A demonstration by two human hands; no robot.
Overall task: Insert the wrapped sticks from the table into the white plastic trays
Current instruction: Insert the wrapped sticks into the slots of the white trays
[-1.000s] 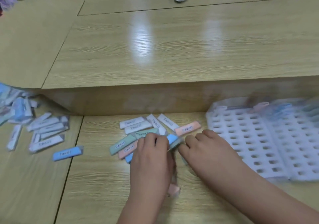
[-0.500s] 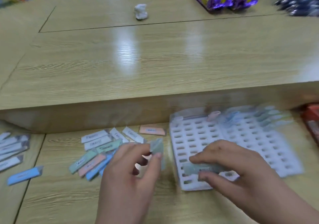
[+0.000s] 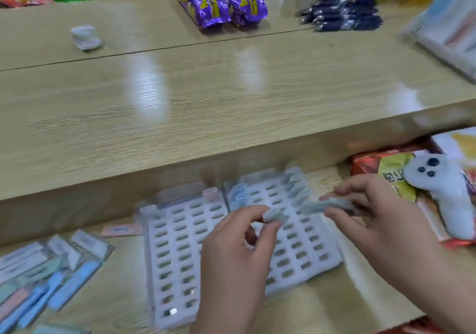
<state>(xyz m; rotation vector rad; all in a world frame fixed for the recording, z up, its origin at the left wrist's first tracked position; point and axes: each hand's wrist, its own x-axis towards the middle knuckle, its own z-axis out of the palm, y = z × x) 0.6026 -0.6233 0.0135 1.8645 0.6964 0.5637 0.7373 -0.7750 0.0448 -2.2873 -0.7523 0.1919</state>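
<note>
Two white plastic trays (image 3: 177, 251) with rows of slots lie side by side on the lower table. Several wrapped sticks stand in the far slots (image 3: 296, 184) of the right tray. My left hand (image 3: 239, 261) hovers over the trays and pinches a pale green wrapped stick (image 3: 274, 215) between thumb and fingers. My right hand (image 3: 373, 220) holds another green wrapped stick (image 3: 322, 206) lengthwise above the right tray. A pile of loose wrapped sticks (image 3: 51, 277), blue, pink, green and white, lies at the lower left. The frame is blurred.
A raised wooden counter (image 3: 231, 96) runs behind the trays. On it lie a white crumpled lump (image 3: 86, 37), purple snack packs (image 3: 219, 1) and dark pens (image 3: 340, 14). A red snack bag (image 3: 386, 171) with a white plush toy (image 3: 445, 192) sits at the right.
The view has swung right. Both hands left the stick pile, each carrying a green stick, and now hover over the trays.
</note>
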